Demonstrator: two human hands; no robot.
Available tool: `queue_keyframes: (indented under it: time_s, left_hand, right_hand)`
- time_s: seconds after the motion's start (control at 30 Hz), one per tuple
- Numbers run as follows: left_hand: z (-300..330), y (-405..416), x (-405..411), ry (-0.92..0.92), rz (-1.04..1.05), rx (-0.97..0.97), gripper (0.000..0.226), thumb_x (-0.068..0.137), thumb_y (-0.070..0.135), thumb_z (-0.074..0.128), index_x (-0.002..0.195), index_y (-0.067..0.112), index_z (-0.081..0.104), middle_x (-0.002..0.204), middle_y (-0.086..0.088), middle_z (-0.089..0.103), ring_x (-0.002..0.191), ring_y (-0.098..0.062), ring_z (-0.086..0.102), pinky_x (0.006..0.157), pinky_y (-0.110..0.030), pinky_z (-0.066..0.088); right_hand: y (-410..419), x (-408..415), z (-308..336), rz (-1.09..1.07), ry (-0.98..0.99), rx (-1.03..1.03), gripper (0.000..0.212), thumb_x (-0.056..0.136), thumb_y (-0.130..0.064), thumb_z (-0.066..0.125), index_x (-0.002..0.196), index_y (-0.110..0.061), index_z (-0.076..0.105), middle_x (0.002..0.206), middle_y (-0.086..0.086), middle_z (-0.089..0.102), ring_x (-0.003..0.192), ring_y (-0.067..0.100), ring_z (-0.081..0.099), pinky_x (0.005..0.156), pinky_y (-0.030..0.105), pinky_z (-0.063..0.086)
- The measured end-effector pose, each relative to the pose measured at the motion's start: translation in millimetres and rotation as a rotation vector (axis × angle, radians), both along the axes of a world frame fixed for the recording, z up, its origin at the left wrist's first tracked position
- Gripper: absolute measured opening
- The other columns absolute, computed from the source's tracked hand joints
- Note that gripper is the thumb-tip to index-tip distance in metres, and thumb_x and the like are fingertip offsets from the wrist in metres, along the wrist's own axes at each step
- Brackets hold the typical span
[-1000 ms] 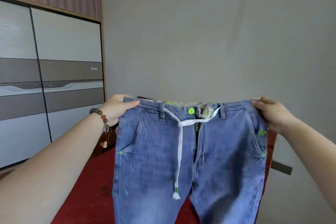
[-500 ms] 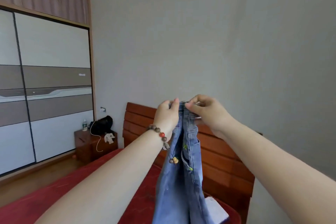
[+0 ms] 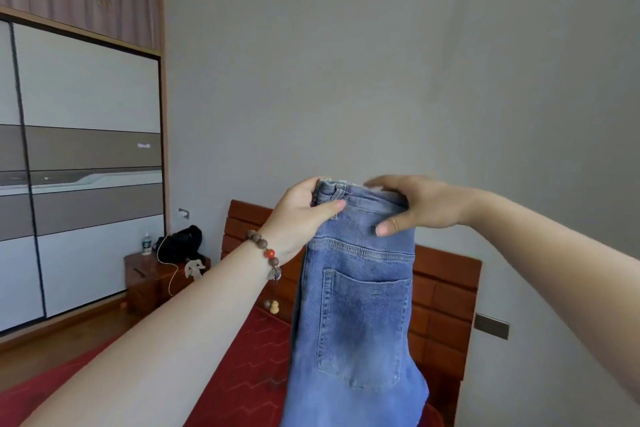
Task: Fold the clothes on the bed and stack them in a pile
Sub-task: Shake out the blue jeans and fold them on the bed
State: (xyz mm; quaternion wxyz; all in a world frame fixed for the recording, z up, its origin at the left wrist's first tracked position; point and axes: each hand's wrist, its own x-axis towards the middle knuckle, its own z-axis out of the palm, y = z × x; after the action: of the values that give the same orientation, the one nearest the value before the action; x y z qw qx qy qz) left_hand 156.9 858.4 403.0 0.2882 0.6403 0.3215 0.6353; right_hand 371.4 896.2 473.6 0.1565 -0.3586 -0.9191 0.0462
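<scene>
Head-camera footage is filled at its centre by a pair of blue jeans (image 3: 356,305), held up in the air in front of a grey wall (image 3: 381,62) and folded lengthwise so that a back pocket (image 3: 363,326) is turned toward the viewer. The waistband's left end is gripped by the left hand (image 3: 301,215), with the thumb laid across the front of the denim and the fingers curled behind it. A beaded bracelet (image 3: 265,250) with one red bead is worn on that wrist. The waistband's right end is held by the right hand (image 3: 415,204): the thumb is pressed on the near face of the cloth, while the fingers are spread over the top edge and are blurred, so how firmly they are closed cannot be told. The legs of the garment are left hanging straight down past the bottom edge of the view, above a bed (image 3: 242,374) covered in red. A reddish wooden headboard (image 3: 446,291) is seen behind the denim, against the wall. At the left a wardrobe (image 3: 86,166) with white and grey sliding panels is visible, and near it a wooden nightstand (image 3: 152,281) on which a black bag (image 3: 180,243) and a small bottle (image 3: 146,243) are set
</scene>
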Motion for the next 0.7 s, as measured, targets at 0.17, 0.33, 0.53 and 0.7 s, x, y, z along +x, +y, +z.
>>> queue_keyframes:
  time_s: [0.17,0.33,0.53,0.7]
  left_hand:
    - [11,-2,0,-0.002,0.007,0.104,0.059,0.074,0.024,0.074,0.119,0.049,0.046,0.094,-0.009,0.072,0.091,-0.029,0.068,0.086,-0.049,0.055]
    - [15,-1,-5,0.064,-0.03,0.155,0.055,0.082,0.013,0.067,0.121,0.046,0.047,0.095,0.001,0.071,0.091,-0.016,0.067,0.081,-0.031,0.055]
    - [5,0,-16,0.062,0.169,0.003,0.042,0.072,0.036,0.079,0.11,0.031,0.061,0.104,0.014,0.072,0.099,-0.005,0.068,0.093,-0.031,0.052]
    - [19,3,-16,0.141,0.362,0.024,0.008,0.077,0.029,0.08,0.075,0.031,0.072,0.08,0.021,0.073,0.077,0.005,0.067,0.071,-0.015,0.05]
  right_hand:
    - [10,-2,1,0.025,0.054,0.1,0.026,0.077,-0.034,0.08,0.092,-0.026,0.06,0.108,-0.004,0.053,0.103,0.016,0.055,0.088,0.022,0.042]
    - [7,-2,10,0.057,0.08,-0.151,0.025,0.075,-0.031,0.082,0.094,-0.026,0.068,0.102,-0.013,0.068,0.101,0.008,0.064,0.087,0.022,0.052]
    - [9,-15,8,0.118,0.283,0.156,0.034,0.076,-0.02,0.082,0.074,-0.018,0.048,0.073,0.007,0.055,0.067,0.016,0.046,0.062,0.03,0.038]
    - [16,-8,-4,0.098,0.556,0.349,0.051,0.071,-0.03,0.085,0.113,-0.023,0.057,0.098,0.0,0.063,0.089,0.013,0.057,0.083,0.026,0.045]
